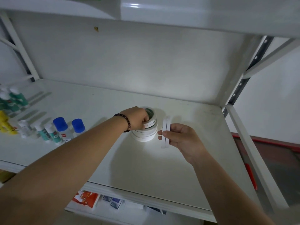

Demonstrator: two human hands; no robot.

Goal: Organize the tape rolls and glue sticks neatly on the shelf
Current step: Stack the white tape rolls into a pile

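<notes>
A stack of several white tape rolls (146,133) stands on the white shelf (97,111), a little right of its middle. My left hand (136,118), with a dark bead bracelet on the wrist, grips the top rolls of that stack from the left. My right hand (181,138) holds two thin white tape rolls (165,132) on edge, just right of the stack and apart from it. Glue sticks and glue bottles (48,129) stand in loose rows at the shelf's left end, some with blue caps (60,123), some green-labelled, one yellow (5,123).
An upper shelf (178,15) hangs low overhead. A metal upright (240,88) and the shelf's right rim (243,135) bound the right side. Below the front edge, a lower shelf holds boxes (86,198). A red-edged object (267,143) lies beyond the right side.
</notes>
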